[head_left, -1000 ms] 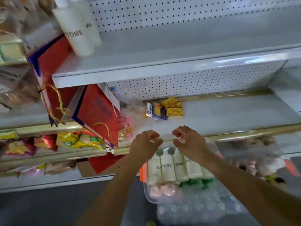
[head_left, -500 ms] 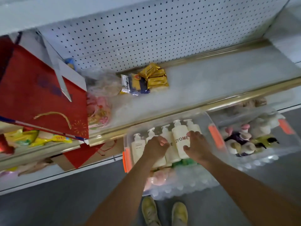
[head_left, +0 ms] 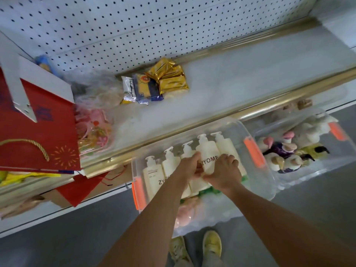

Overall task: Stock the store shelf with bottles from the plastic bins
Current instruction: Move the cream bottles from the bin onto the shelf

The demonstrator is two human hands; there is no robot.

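A clear plastic bin [head_left: 256, 182] with orange latches sits on the floor below the shelf edge. Inside it lie several cream pump bottles [head_left: 154, 174] marked ZYOME, side by side. Both my hands are in the bin, closed around one cream bottle [head_left: 209, 151]. My left hand [head_left: 187, 167] grips its left side, my right hand [head_left: 224, 173] its lower right side. The bottle's base is hidden under my fingers. The white shelf [head_left: 240, 78] with a gold front rail runs above the bin.
A second clear bin [head_left: 316, 170] of mixed pump bottles stands to the right. On the shelf lie gold and blue snack packets [head_left: 156, 81] and clear bagged goods [head_left: 92, 132]. A red gift bag [head_left: 38, 135] hangs at left. My yellow shoes [head_left: 211, 245] stand behind the bin.
My view dropped from the upper shelf to the bin. My hands went down from above the bin into it and closed around one cream bottle.
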